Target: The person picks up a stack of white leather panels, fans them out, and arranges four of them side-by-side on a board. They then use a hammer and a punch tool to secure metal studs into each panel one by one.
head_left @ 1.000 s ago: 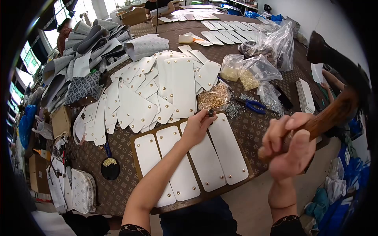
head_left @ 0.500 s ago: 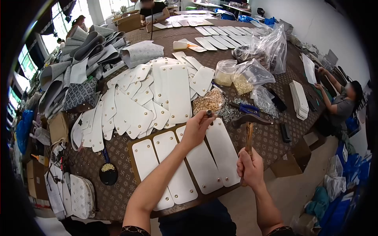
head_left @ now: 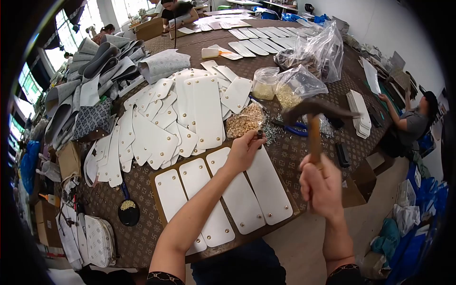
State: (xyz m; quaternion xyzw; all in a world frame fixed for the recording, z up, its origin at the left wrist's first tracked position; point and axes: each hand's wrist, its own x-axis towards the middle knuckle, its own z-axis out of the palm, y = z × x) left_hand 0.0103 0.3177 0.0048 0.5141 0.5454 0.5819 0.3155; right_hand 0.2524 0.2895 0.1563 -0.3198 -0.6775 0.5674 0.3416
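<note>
My left hand (head_left: 243, 151) pinches a short metal punch (head_left: 260, 135) upright on the far end of a white panel (head_left: 266, 183). Several such white panels with brass studs lie side by side on a brown board (head_left: 159, 168). My right hand (head_left: 322, 185) grips a wooden-handled hammer (head_left: 314, 124), its dark head raised to the right of the punch, blurred by motion.
A heap of studded white panels (head_left: 166, 118) lies behind the board. Bags of brass rivets (head_left: 244, 122), blue pliers (head_left: 297, 128) and clear bags (head_left: 313, 52) sit nearby. Grey rolls (head_left: 95, 61) pile up at left. A black spoon (head_left: 127, 209) holds rivets. Another person (head_left: 413, 121) works at right.
The hammer came down from high on the right to near the punch, and has now risen again. My left hand kept the punch in place.
</note>
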